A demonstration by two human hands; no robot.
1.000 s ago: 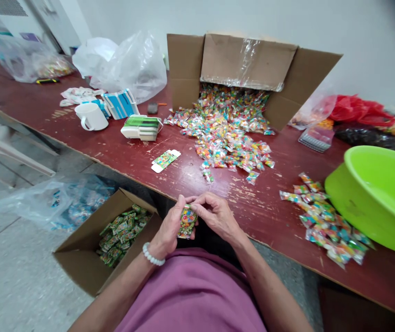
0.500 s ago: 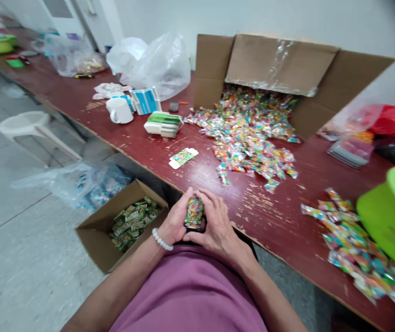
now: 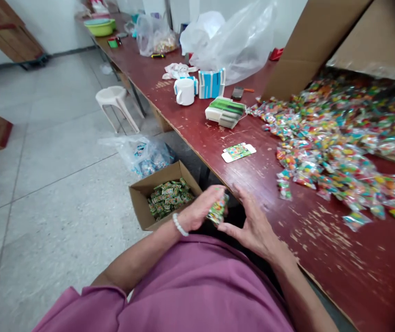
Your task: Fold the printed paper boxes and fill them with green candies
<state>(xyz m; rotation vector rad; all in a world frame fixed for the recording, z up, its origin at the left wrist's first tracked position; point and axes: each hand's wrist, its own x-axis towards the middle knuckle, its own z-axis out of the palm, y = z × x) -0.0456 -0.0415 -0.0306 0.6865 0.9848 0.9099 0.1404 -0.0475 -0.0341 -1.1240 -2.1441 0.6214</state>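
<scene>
One small green, multicoloured cardboard box sits in our left hand's curled grip; our right hand has spread open beside it, so the left seemingly bears it alone.

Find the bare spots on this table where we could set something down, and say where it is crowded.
Bare: scuffed tabletop between the right forearm and candies; a smaller patch between the flattened printed carton and right hand. Crowded: under the candies, and around the mug and green-striped stack.
</scene>
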